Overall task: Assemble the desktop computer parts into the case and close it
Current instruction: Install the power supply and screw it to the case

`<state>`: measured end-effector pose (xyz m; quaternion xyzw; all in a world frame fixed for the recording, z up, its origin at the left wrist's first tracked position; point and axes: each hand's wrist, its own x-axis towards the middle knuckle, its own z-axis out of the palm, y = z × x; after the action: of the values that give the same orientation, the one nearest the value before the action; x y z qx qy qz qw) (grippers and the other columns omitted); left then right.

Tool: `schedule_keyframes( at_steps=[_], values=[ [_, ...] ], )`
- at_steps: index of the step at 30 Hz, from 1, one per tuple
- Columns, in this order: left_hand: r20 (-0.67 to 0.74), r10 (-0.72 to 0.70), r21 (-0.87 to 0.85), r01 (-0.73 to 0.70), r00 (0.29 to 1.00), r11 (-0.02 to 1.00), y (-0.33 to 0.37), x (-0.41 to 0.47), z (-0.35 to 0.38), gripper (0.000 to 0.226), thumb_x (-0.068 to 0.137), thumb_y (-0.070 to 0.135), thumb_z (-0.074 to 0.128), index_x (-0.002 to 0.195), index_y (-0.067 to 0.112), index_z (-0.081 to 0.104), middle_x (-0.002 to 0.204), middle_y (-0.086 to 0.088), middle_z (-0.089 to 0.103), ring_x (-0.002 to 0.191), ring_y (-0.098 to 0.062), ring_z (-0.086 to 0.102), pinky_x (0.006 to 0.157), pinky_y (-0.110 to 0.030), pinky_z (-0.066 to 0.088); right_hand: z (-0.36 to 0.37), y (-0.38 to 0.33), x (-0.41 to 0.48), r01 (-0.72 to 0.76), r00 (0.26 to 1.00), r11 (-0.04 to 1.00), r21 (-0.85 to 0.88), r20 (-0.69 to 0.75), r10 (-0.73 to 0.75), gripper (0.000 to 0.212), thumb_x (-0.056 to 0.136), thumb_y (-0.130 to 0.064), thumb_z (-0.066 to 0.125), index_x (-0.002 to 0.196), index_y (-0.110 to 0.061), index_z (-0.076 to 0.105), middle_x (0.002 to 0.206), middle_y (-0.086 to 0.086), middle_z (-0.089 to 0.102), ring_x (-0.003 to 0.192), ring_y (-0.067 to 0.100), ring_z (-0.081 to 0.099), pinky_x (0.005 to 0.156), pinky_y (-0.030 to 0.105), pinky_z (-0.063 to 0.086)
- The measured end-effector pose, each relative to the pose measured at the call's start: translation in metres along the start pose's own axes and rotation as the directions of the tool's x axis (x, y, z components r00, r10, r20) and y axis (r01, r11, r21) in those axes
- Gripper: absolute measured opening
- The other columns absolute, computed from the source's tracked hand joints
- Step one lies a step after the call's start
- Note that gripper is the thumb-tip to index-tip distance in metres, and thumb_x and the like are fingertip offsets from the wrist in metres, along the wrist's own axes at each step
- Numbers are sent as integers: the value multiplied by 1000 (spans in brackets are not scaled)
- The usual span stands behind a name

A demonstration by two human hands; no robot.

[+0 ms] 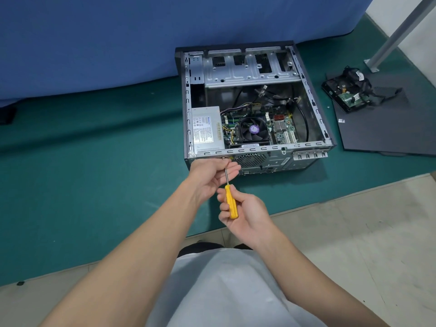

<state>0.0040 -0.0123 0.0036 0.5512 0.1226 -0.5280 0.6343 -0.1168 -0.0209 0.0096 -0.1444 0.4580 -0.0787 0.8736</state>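
Right hand (245,213) fingers wrap yellow plastic screwdriver (230,204); left hand (210,173) fingers pinch steel shaft.

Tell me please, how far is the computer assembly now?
Done: the power supply and the motherboard with its CPU fan sit inside the open case. In hand: the right hand grips the yellow screwdriver, the left hand steadies its shaft, tip at the case's rear. Left: the hard drive lies outside on the side panel, both not yet fitted.

No text is legible; the power supply label (207,129) is too small to read
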Motion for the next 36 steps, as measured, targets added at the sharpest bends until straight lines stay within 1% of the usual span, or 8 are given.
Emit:
schedule_keyframes(
  at_steps=[6,11,15,21,25,29,32,36],
  values=[
    [-99,62,-42,-67,993,997,-7,0,3,4,83,-13,65,84,-11,62,69,-20,69,61,-25,72,55,-26,58,4,10,4,234,883,721,-652,-169,-439,24,96,-21,55,77,-7,60,64,3,56,47,11,45,42,24,35],
    [29,-13,-40,14,1000,999,-2,-2,-1,11,95,-4,52,92,-10,60,84,-24,70,68,-28,73,59,-29,60,0,-1,1,25,998,997,70,55,-28,24,99,-15,45,86,0,57,59,4,48,40,8,36,36,18,29],
    [-24,20,-10,-20,1000,1000,-1,-1,3,13,95,-8,48,89,-11,59,78,-24,69,65,-26,72,58,-28,60,-1,5,1,127,987,970,-206,-72,-145,27,97,-24,53,86,-1,61,58,6,57,43,11,47,39,21,38],
    [-96,77,-15,-79,992,997,-7,0,6,7,90,-10,57,85,-10,61,74,-22,69,63,-25,72,56,-25,58,4,11,8,204,802,407,-890,-87,-592,40,98,-30,47,65,-11,58,58,-1,59,64,26,58,63,42,51],
    [-38,40,-21,-41,998,999,-3,-1,1,7,92,-7,56,88,-10,60,78,-25,69,65,-27,72,59,-29,60,7,7,9,82,992,993,-84,-92,-90,35,103,-23,38,78,-4,53,54,1,41,38,8,28,33,19,20],
    [-5,1,21,-1,1000,1000,-1,-5,1,10,93,-9,52,91,-12,61,75,-24,70,66,-29,73,55,-27,58,8,3,6,-88,996,954,286,45,78,33,102,-24,39,82,-2,53,54,1,40,35,6,28,30,17,19],
    [-67,35,8,-34,997,999,-2,-3,5,7,90,-12,54,87,-11,60,71,-24,69,61,-27,72,54,-27,58,11,7,1,147,970,967,-208,-159,-182,34,96,-35,54,78,-7,55,57,5,49,41,12,39,34,21,28],
    [-89,54,-19,-56,995,998,-7,-2,8,3,88,-10,59,86,-11,61,67,-20,70,61,-26,72,54,-26,58,3,15,4,158,803,396,-905,-116,-585,32,93,-32,56,71,-9,57,68,6,61,68,26,53,59,33,40]
  ],
)
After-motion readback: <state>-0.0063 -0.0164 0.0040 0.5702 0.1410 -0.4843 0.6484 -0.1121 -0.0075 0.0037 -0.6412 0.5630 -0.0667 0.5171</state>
